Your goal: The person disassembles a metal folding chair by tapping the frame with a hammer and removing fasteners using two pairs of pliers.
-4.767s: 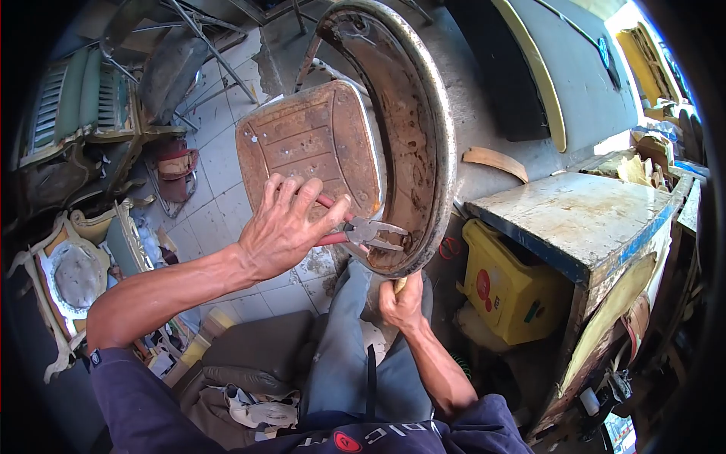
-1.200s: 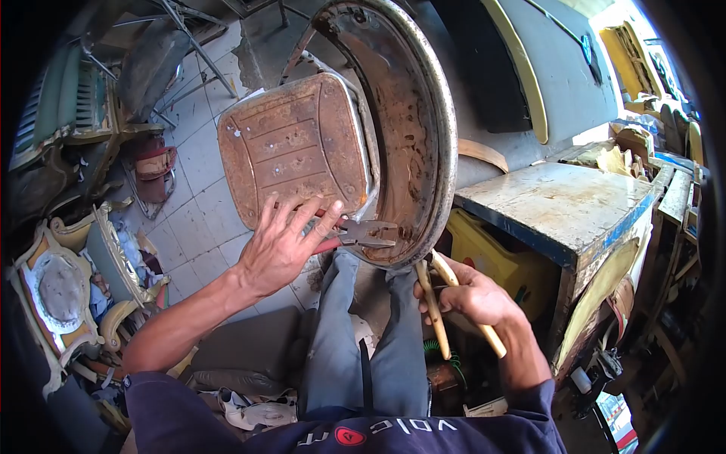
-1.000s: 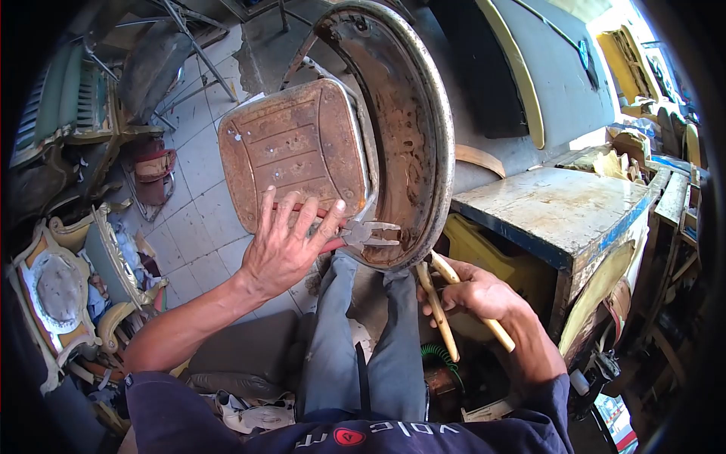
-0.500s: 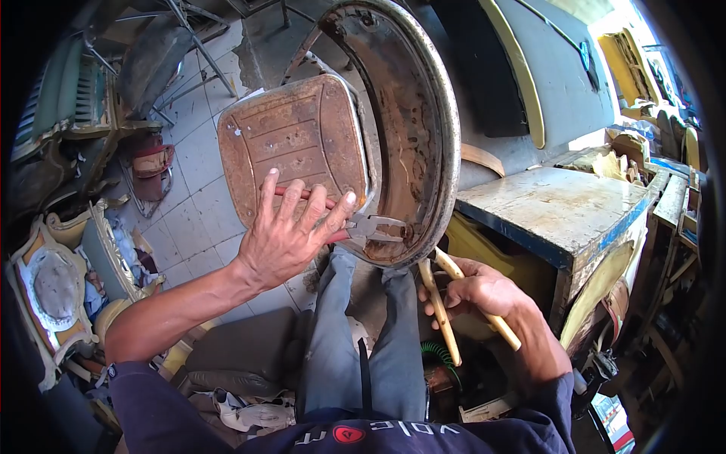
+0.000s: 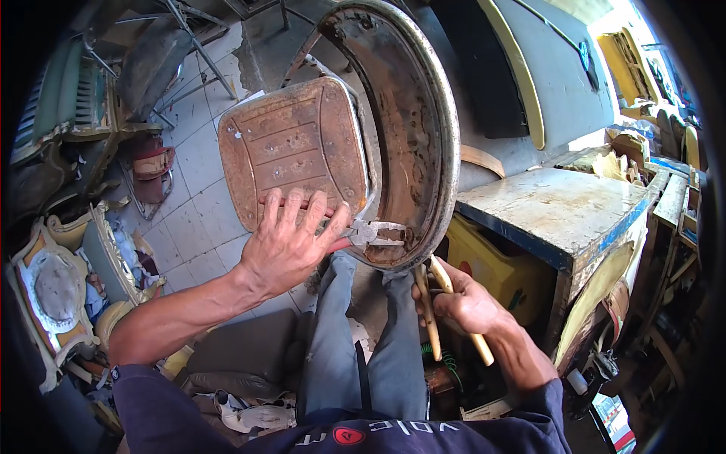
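Observation:
A rusty metal chair stands before me, with a worn brown seat plate (image 5: 291, 144) and a curved backrest frame (image 5: 446, 144) facing me. My left hand (image 5: 286, 242) is closed around the red handles of a pair of pliers (image 5: 376, 233). Their jaws lie at the lower end of the frame's inner side, apparently slightly parted. Below that same end, my right hand (image 5: 470, 301) grips the yellow handles of a second plier-like tool (image 5: 429, 318). These handles are spread apart, and the tool's head is mostly hidden behind the frame's rim.
To the right is a worn workbench (image 5: 556, 204) with a yellow container (image 5: 507, 276) under it. A large padded panel (image 5: 560, 76) leans behind. Ornate chair frames (image 5: 57, 280) crowd the left side. A dark cushion (image 5: 246, 348) lies beside my legs.
My right hand and the yellow-handled tool have shifted left and slightly up. My left hand has dropped a little, its fingers curling closer round the handles, and the pliers' jaws have tilted.

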`<control>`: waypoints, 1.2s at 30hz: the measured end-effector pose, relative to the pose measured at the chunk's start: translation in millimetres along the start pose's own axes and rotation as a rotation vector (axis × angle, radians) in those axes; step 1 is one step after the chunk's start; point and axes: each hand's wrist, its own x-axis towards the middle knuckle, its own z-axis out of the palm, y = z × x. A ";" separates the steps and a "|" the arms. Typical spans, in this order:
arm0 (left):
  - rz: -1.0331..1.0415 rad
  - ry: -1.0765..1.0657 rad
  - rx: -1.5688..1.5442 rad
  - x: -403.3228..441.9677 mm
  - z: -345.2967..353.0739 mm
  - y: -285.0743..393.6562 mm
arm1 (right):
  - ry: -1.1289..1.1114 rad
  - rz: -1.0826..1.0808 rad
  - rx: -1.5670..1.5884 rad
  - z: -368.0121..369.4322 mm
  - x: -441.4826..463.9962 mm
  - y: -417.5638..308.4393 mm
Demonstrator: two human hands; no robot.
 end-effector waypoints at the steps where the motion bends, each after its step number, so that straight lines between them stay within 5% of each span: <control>1: -0.010 -0.013 -0.026 0.3 -2.2 1.0 | 0.031 -0.040 -0.046 6.4 0.0 3.5; 10: -0.161 -0.244 -0.331 -19.9 -2.7 15.2 | 0.634 -0.938 -0.201 45.9 151.1 132.2; 13: -0.144 -0.249 -0.318 -34.3 -3.0 16.6 | 0.778 -1.230 -0.591 45.8 176.8 132.0; 15: -0.105 -0.154 -0.214 -36.9 -1.8 12.5 | 0.717 -1.096 -0.368 46.2 153.0 131.4; 21: -0.437 -0.280 -0.970 -39.1 4.0 15.2 | 0.227 -0.460 -0.044 29.7 45.0 83.2; 25: -0.441 -0.128 -1.039 -26.0 4.9 36.0 | 0.047 -0.123 0.038 7.0 -0.3 17.5; 29: -0.307 -0.124 -1.045 -25.9 11.5 33.1 | -0.034 -0.025 0.089 -9.2 -2.7 0.9; 36: -0.496 -0.331 -1.336 -28.7 13.3 33.1 | -0.083 0.078 0.209 -31.4 2.8 -4.0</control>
